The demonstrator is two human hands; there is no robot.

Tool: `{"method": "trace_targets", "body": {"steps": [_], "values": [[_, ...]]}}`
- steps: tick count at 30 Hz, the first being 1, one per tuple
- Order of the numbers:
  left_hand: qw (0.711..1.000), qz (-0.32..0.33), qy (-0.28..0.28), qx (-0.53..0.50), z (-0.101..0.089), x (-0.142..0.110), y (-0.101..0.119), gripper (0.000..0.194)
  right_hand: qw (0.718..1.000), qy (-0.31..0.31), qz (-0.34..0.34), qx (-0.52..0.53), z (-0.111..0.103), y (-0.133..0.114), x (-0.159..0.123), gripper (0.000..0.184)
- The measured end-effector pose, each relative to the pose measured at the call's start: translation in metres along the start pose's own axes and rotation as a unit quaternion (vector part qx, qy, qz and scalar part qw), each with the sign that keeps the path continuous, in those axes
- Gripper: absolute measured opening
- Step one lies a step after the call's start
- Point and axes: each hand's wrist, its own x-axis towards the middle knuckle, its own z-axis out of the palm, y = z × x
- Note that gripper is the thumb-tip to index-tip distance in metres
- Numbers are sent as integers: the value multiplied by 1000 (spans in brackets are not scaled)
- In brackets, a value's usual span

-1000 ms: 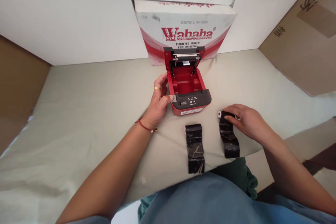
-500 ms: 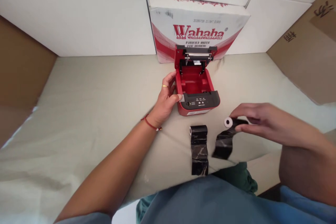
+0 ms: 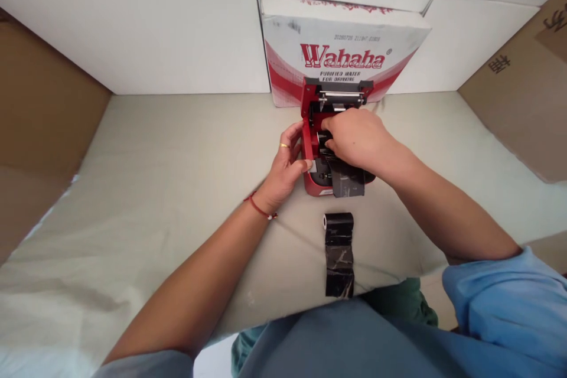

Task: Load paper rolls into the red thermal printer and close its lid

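White boxes (image 3: 177,23) line the far edge of the table (image 3: 177,189), which is covered in pale, creased cloth. Brown cartons (image 3: 518,94) stand at the left and right sides, and a Wahaha box (image 3: 345,29) leans at the middle of the far edge. Just in front of it sits the printer (image 3: 312,186), red and black, its lid (image 3: 339,87) raised at the back.

The left hand (image 3: 286,174) grips the printer's left side, thumb on the grey tab (image 3: 312,166) at the front corner, fingers along the wall. The right hand (image 3: 358,136) reaches into the open bay, pinching the black roll (image 3: 323,142) by thumb and fingers; whether the roll touches the bay floor is hidden. Its loose strip (image 3: 348,178) drapes over the front panel.

Near the table's front edge, apart from the printer, lies the second roll (image 3: 339,221), its tail stretched toward that edge. The left wrist wears a red bracelet (image 3: 259,208).
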Motion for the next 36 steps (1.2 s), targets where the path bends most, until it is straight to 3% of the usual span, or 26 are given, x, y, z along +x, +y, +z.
{"method": "trace_targets", "body": {"steps": [8, 15, 18, 21, 25, 30, 33, 36], "values": [[1000, 5, -2, 9, 0, 0, 2, 96, 999, -45, -14, -15, 4, -4, 13, 37], [1000, 5, 0, 13, -1, 0, 1, 92, 998, -14, -54, 31, 13, 6, 18, 44], [1000, 11, 5, 15, -1, 0, 2, 91, 993, 2, -77, 88, 10, 16, -2, 42], [1000, 15, 6, 16, 0, 1, 2, 91, 979, 81, -97, 157, 17, 27, -40, 35], [999, 20, 14, 21, -1, 2, 0, 92, 937, 215, -167, 218, 53, 40, -92, 35], [996, 33, 39, 69, 5, -4, 10, 81, 930, 246, -196, 189, 101, 47, -118, 45], [968, 74, 130, 200, 16, -14, 32, 61, 932, 260, -198, 157, 115, 47, -116, 50], [895, 200, 154, 367, 30, -23, 55, 53, 921, 293, -213, 140, 122, 48, -109, 51]]}}
